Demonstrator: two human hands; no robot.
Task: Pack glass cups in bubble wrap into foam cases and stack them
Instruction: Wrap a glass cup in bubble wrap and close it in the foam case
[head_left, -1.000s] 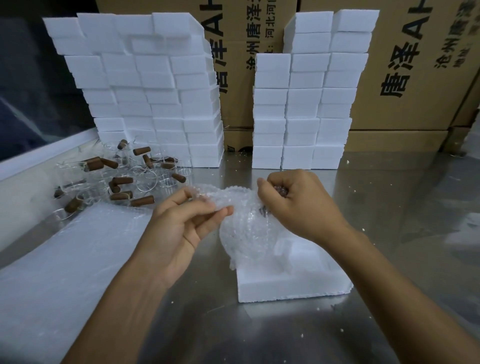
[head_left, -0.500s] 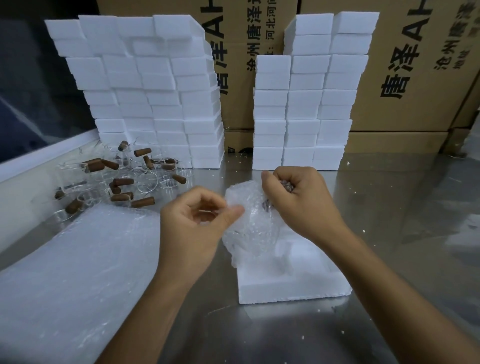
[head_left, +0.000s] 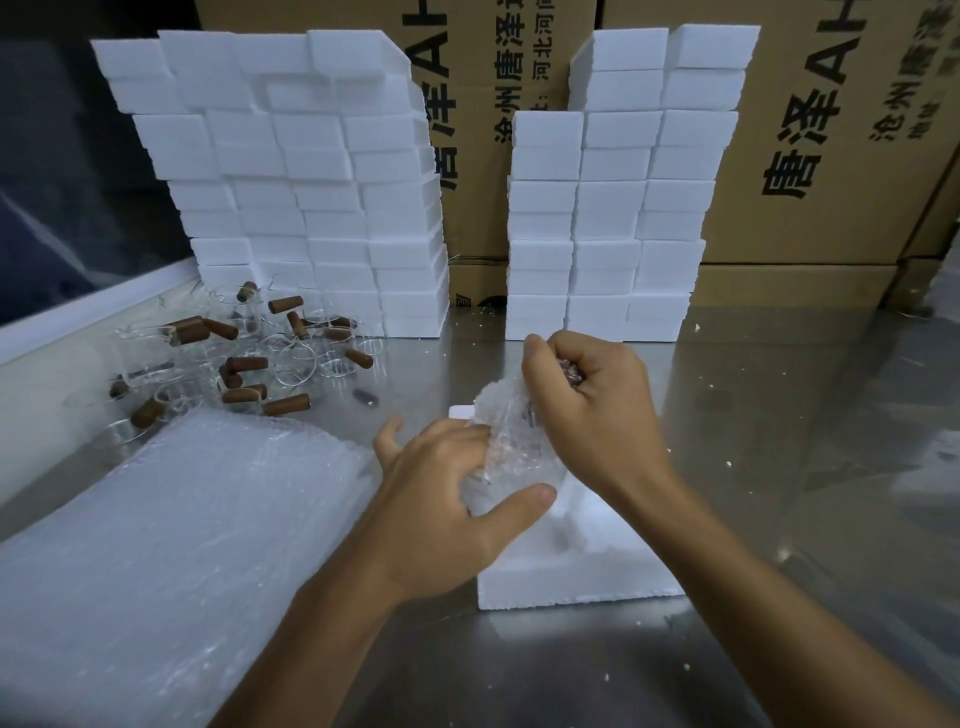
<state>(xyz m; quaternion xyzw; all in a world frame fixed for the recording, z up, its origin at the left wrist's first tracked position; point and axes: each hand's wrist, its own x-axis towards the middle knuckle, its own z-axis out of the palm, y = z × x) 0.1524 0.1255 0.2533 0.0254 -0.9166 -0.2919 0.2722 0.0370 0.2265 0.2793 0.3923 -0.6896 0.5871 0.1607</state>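
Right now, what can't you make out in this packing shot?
- Cup inside the bubble-wrapped bundle: head view, wrap and both hands cover it.
- Foam case cavity: left hand and the bundle hide it.
- What the right hand pinches at the top: fingers curl over it.
- Cardboard boxes: print cut by the frame edge.

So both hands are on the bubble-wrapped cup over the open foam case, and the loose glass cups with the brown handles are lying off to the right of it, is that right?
Not quite. The head view shows the loose glass cups to the left, beside the bubble wrap stack. The rest holds: left hand and right hand hold the wrapped cup over the foam case.
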